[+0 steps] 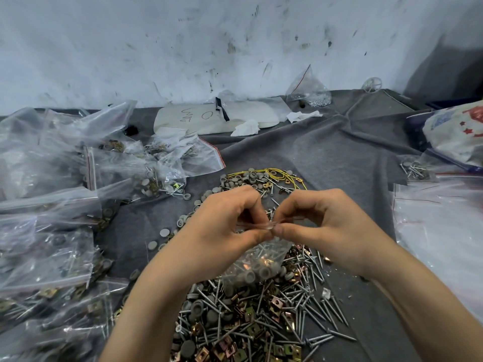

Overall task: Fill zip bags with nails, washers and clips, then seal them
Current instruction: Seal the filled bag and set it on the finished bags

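A small clear zip bag (257, 265) hangs between my hands, holding grey washers, nails and copper clips. My left hand (222, 226) and my right hand (321, 226) both pinch its top strip, fingertips meeting at the middle. Below lies a heap of loose nails (308, 307), square metal clips (251, 333) and grey washers (198, 307) on the grey cloth (326, 152). More grey washers (245, 178) lie scattered beyond my hands.
Filled zip bags (65, 194) pile up on the left. Flat zip bags (439, 226) lie stacked at the right, under a printed sack (460, 131). A white pad (217, 118), crumpled tissues (247, 128) and a bag of small metal parts (311, 92) sit by the wall.
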Available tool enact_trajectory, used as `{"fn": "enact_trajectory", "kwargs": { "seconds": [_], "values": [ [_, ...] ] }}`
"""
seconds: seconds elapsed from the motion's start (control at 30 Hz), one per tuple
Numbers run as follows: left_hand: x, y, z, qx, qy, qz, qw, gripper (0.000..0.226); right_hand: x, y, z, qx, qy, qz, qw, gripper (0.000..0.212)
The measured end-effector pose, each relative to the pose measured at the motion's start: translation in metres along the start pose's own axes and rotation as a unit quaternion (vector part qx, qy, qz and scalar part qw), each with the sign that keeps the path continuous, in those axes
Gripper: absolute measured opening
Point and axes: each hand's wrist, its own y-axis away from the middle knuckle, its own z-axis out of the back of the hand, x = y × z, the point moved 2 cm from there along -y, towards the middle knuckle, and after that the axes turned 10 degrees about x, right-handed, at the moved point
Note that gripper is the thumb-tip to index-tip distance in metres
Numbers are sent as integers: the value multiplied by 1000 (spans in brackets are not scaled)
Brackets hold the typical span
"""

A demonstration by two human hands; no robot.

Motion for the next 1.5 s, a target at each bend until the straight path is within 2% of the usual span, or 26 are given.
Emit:
{"fn": "enact_trajectory", "kwargs": {
  "seconds": [0.17,0.3,0.57,0.7,0.93,1.07,1.2,1.33,1.4,1.5],
  "values": [
    [5,1,1,17,27,37,999,11,-2,-1,4,-7,-9,-6,1000,14],
    [11,2,4,10,60,53,997,30,-3,0,7,-16,-20,-1,1000,19],
    [6,-2,2,-15,50,-14,999,21,-4,-1,8,-14,8,-5,1000,12],
    [8,-1,3,-19,63,-7,998,21,-4,0,12,-39,29,10,999,20],
    [5,-2,3,-27,2,-47,999,11,-2,-1,7,-12,14,11,1000,8],
    [4,-3,2,-34,-7,-49,998,11,-1,-2,6,-12,74,28,997,10],
    [6,-2,4,-32,-3,-41,999,7,-6,0,11,-21,54,7,998,8],
    [8,-2,4,-25,11,-25,999,18,-5,2,14,-25,129,38,991,14],
    [10,-2,6,-41,22,-14,999,24,-5,3,16,-40,93,24,995,16],
    [11,-2,8,-55,37,5,998,30,-9,6,22,-64,44,-7,997,34]
  ]
}}
